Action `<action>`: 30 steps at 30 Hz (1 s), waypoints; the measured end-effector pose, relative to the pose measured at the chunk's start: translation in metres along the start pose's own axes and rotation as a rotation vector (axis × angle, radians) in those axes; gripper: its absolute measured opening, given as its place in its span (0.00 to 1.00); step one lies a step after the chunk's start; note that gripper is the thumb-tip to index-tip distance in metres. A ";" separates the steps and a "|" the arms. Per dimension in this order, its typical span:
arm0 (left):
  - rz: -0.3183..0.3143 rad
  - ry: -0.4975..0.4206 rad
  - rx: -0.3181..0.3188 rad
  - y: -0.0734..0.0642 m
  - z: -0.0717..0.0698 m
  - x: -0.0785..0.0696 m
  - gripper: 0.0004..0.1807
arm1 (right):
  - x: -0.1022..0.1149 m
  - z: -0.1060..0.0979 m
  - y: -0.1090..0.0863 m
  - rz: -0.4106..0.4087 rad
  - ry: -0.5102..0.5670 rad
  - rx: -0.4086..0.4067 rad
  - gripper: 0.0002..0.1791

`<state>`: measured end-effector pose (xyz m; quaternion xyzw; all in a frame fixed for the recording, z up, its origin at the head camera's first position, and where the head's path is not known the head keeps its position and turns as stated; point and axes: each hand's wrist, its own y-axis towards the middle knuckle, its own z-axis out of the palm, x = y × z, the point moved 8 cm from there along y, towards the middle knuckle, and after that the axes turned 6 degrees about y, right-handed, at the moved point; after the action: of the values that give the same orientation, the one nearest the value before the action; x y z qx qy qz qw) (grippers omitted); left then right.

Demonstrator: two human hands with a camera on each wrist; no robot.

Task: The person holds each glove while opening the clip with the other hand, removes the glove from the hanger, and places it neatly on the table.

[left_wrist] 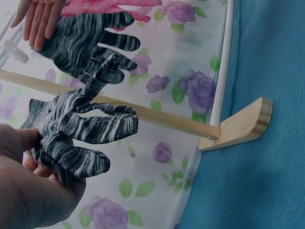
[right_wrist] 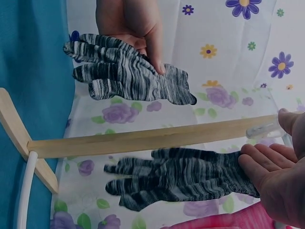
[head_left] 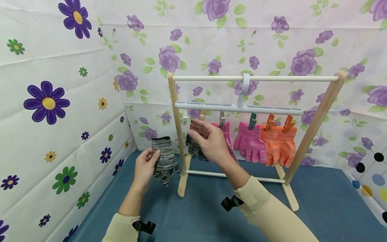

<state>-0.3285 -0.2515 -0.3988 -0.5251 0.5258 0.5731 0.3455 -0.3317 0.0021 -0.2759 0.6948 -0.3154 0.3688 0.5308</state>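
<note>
My left hand pinches a black-and-grey striped knit glove near its cuff, thumb in front, with the glove's fingers dangling down. My right hand is up under the hanger bar, its fingers fairly straight and against the cuff of a matching striped glove that hangs there. A yellowish clothespin shows just above those fingertips. In the right wrist view the thumb lies close to a pale clip, which hangs at the hanger's left end with nothing in it.
A wooden rack carries a white hanger on its top rod. Pink gloves and orange gloves hang from clothespins on the right. The rack stands on a blue cloth; flowered sheets rise behind and at left.
</note>
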 end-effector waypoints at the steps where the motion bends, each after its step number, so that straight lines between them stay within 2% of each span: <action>1: -0.006 -0.002 -0.003 0.001 -0.001 0.001 0.17 | 0.000 -0.001 -0.001 0.003 -0.006 0.000 0.28; 9: -0.059 0.042 -0.022 0.009 -0.011 0.011 0.18 | -0.002 -0.006 -0.009 0.000 -0.027 0.014 0.26; 17: -0.085 0.066 -0.041 0.018 -0.018 0.021 0.21 | 0.000 -0.007 -0.019 -0.028 -0.037 0.038 0.26; 30: -0.156 0.142 -0.039 0.032 -0.031 0.039 0.26 | -0.006 -0.014 -0.036 -0.047 -0.079 0.049 0.26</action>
<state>-0.3597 -0.2938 -0.4255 -0.6102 0.4952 0.5160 0.3408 -0.3077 0.0244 -0.2971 0.7289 -0.3106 0.3359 0.5094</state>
